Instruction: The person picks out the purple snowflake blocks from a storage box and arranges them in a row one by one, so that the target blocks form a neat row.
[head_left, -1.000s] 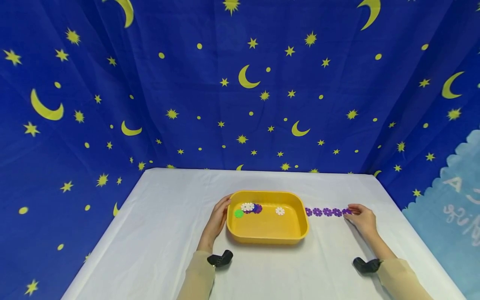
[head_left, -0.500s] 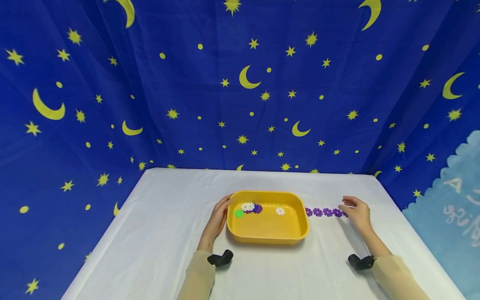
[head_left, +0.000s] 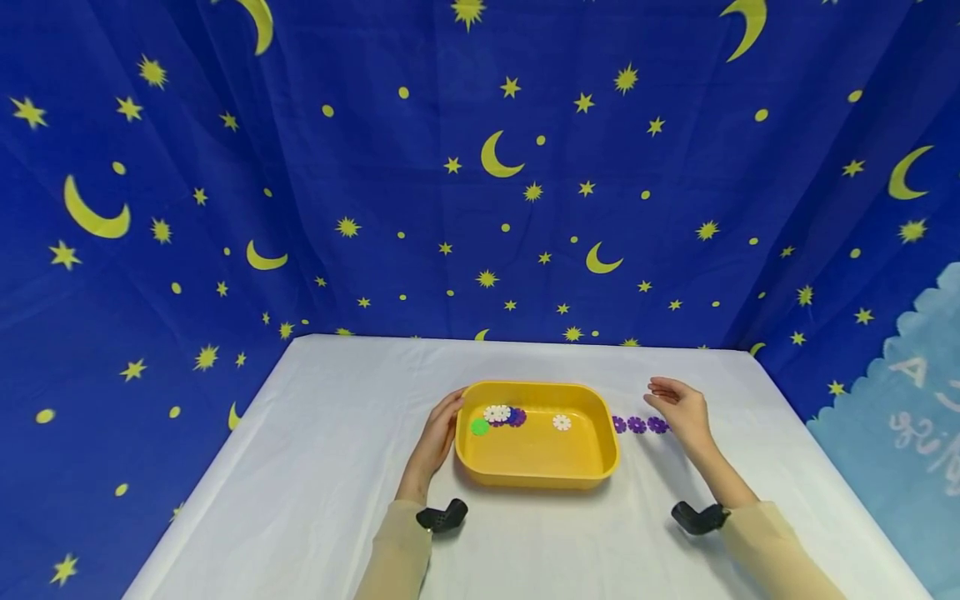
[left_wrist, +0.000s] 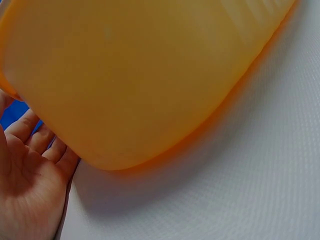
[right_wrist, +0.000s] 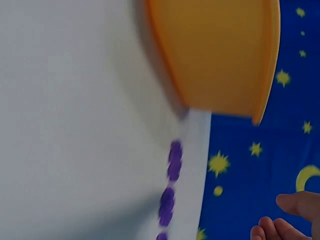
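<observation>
A yellow plastic tray [head_left: 536, 454] stands on the white table. My left hand [head_left: 435, 437] rests along its left outer side in the head view, fingertips at the rim; in the left wrist view the palm and fairly straight fingers [left_wrist: 37, 137] lie against the outer wall. To the tray's right, a row of purple snowflake discs [head_left: 637, 425] lies flat. Over that row's right part hovers my right hand [head_left: 681, 412], its fingers loosely bent with nothing between them, hiding the discs beneath. In the right wrist view, thumb and fingers [right_wrist: 295, 202] are apart.
Inside the tray, white, purple and dark blue discs cluster near the back left, beside a green disc [head_left: 479, 427]. A single white disc [head_left: 562, 422] lies further right. A blue curtain [head_left: 420, 192] with moons and stars surrounds the table [head_left: 352, 467].
My right hand has let go of the row's rightmost purple disc, lifted, and moved left towards the tray. The left hand has stayed at the tray's side.
</observation>
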